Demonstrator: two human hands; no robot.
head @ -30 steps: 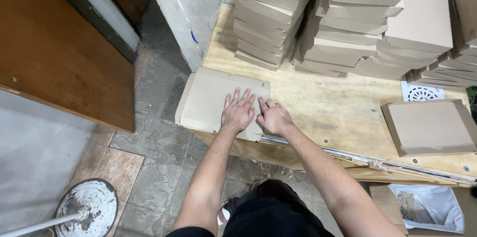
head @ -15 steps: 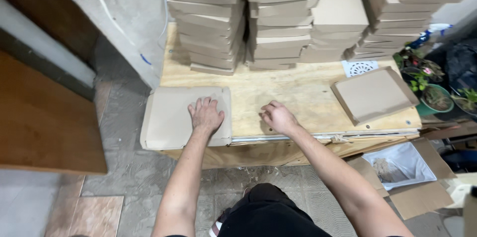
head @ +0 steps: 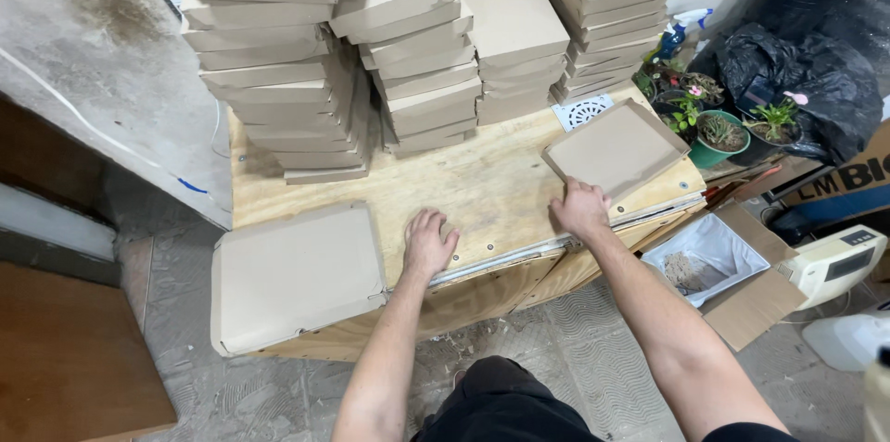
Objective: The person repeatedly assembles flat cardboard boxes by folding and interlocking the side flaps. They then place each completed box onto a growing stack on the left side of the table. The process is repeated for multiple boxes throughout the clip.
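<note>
A person stands at a plywood table (head: pixel 482 187), both bare hands down on its near edge. The left hand (head: pixel 428 243) lies flat and empty on the wood, fingers spread, just right of a folded cardboard box (head: pixel 295 273) that overhangs the table's near left corner; hand and box sit close, but contact cannot be told. The right hand (head: pixel 580 208) rests on the table at the near corner of a flat lid (head: pixel 616 147), fingertips touching its edge; it presses rather than grasps, with nothing closed inside the palm. The lid lies tilted on the table's right side, one corner reaching past the far right edge.

Stacks of boxes (head: pixel 408 44) rise along the far side of the table, several columns deep, against a stained wall (head: pixel 102 53). A white perforated grate (head: pixel 582 112) peeps out between the stacks and the lid. Right of the table, potted plants (head: pixel 718 122) crowd beside black bags (head: pixel 807 71). Near right on the floor, an open carton (head: pixel 714 261) lined with white plastic sits next to a white appliance (head: pixel 834 261). A metal strip (head: pixel 519 252) runs along the table's near edge.
</note>
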